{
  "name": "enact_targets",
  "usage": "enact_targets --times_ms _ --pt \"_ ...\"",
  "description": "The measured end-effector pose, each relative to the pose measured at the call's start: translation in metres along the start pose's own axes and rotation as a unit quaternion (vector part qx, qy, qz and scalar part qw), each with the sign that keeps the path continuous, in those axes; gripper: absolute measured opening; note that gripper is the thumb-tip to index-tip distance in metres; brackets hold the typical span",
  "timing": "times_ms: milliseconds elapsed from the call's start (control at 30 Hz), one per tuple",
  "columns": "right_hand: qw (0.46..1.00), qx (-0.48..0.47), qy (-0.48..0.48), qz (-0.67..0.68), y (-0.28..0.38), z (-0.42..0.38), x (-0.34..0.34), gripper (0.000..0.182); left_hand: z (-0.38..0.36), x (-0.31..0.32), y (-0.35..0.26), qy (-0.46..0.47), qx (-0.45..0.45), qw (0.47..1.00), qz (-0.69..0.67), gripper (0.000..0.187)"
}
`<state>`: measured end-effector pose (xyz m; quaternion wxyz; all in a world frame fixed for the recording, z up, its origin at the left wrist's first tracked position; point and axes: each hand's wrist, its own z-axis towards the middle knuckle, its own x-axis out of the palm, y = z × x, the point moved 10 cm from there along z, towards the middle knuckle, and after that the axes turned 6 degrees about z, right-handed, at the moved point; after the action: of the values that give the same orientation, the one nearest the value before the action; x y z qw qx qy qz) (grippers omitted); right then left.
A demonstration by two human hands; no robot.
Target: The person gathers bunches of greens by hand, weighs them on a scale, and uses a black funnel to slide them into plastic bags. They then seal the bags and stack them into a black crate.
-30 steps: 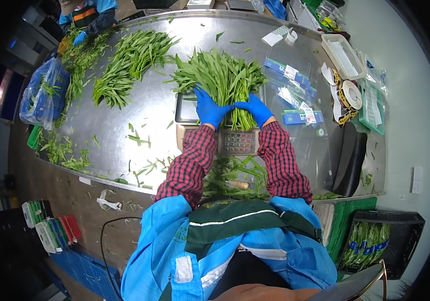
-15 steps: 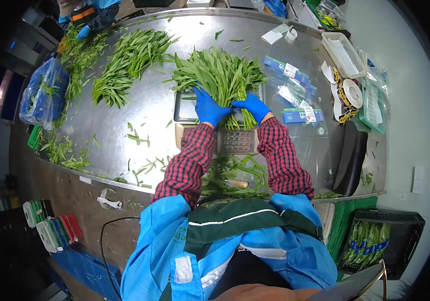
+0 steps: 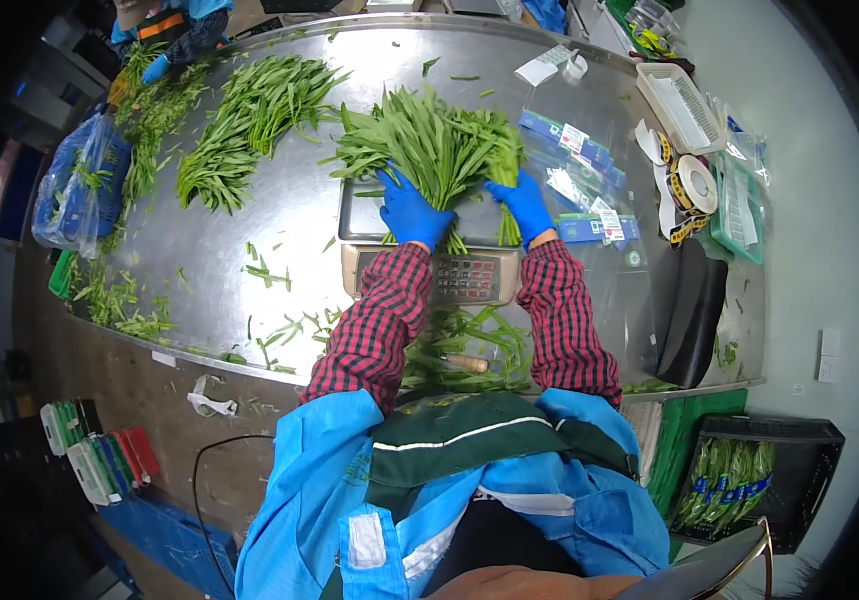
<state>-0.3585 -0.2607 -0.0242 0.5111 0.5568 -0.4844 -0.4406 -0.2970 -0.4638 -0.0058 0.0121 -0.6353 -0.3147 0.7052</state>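
My left hand (image 3: 413, 210), in a blue glove, is closed around the stems of a large bunch of long-leaved greens (image 3: 424, 140), possibly water spinach. A smaller bunch of the same greens (image 3: 506, 160) stands beside it, and my right hand (image 3: 522, 207), also gloved in blue, is closed on its stems. Both bunches are over the metal pan (image 3: 361, 222) of a weighing scale. The scale's keypad (image 3: 464, 280) faces me, below the cut stem ends. Between my forearms, a wooden handle (image 3: 466, 362) lies among loose trimmings; the rest of that tool is hidden.
More greens (image 3: 264, 105) lie at upper left. Printed plastic bags (image 3: 589, 228), a roll of tape (image 3: 692, 185) and a white basket (image 3: 682, 105) are on the right. A co-worker's gloved hand (image 3: 155, 69) touches greens at far left. A black crate (image 3: 759, 480) holds bagged greens.
My right hand has moved right, drawing a smaller bunch of greens away from the large one. A gap now shows between my hands. My left hand keeps its hold.
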Motion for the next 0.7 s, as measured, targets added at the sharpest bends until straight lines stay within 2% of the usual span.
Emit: enact_targets --times_ms 67,200,400,467,567,600,667,700 --pt "0.999 -0.021 -0.045 -0.001 0.016 -0.004 -0.031 0.036 0.000 0.003 0.001 0.008 -0.002 1.000 -0.008 0.129" --pt "0.992 -0.074 -0.075 0.073 0.038 -0.026 -0.057 0.033 0.002 0.004 0.002 0.007 0.010 1.000 -0.020 0.128" --pt "0.984 -0.100 -0.088 0.119 0.084 -0.075 -0.068 0.035 0.002 0.004 0.003 -0.006 0.017 1.000 -0.003 0.135" --pt "0.980 -0.114 -0.069 0.146 0.105 -0.096 -0.061 0.034 0.001 0.001 0.003 -0.003 0.029 0.999 -0.043 0.136" --pt "0.980 -0.131 -0.037 0.143 0.134 -0.130 -0.037 0.033 -0.020 -0.042 0.003 -0.122 0.079 0.985 -0.094 0.135" --pt "0.979 -0.136 -0.020 0.147 0.140 -0.140 -0.026 0.034 -0.039 -0.068 0.000 -0.183 0.117 0.966 -0.140 0.122" --pt "0.977 -0.128 0.008 0.172 0.138 -0.152 -0.003 0.037 -0.073 -0.095 0.001 -0.180 0.201 0.918 -0.291 0.102" --pt "0.974 -0.122 0.032 0.188 0.136 -0.156 0.011 0.039 -0.089 -0.096 0.000 -0.092 0.198 0.883 -0.415 0.082"
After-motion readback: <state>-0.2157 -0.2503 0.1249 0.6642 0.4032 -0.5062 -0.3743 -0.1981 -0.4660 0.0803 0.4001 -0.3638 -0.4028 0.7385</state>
